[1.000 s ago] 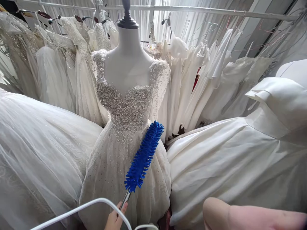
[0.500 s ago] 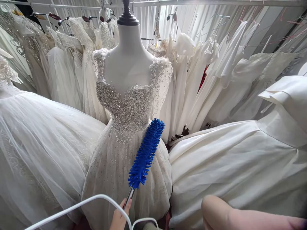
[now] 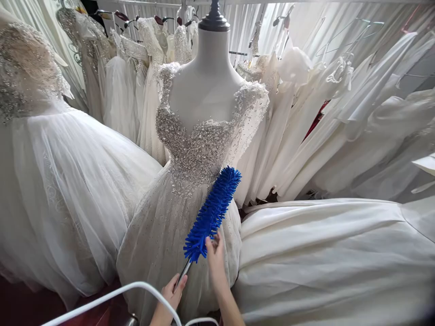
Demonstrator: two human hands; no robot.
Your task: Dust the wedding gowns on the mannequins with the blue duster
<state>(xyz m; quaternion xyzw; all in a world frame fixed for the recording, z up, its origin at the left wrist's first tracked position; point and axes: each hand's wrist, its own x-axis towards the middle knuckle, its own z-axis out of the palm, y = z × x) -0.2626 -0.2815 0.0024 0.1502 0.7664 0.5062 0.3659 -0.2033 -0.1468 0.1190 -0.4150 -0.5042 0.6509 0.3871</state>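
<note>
My left hand (image 3: 174, 292) is closed around the thin metal handle of a blue duster (image 3: 212, 215) with thick, soft bristles. The duster slants up to the right in front of a wedding dress (image 3: 159, 235) worn by a white mannequin (image 3: 209, 68); its tip is by the waist. Whether the bristles press on the fabric I cannot tell. My right hand (image 3: 215, 251) is at the lower right side of the bristles, thumb and fingers apart and slightly bent, the fingertips beside or just touching them. Beads and crystals cover the dress's bodice (image 3: 200, 149).
Another full-skirted gown (image 3: 78, 181) spreads out on the left, and a satin gown (image 3: 322, 253) on the right. Behind hang several white dresses (image 3: 292, 117) on a rail. A curved white tube (image 3: 136, 286) crosses the foreground below my hands.
My right hand has come in from the lower right to the duster's bristles. The view has turned left, so the mannequin sits further right. My left hand keeps its hold on the handle.
</note>
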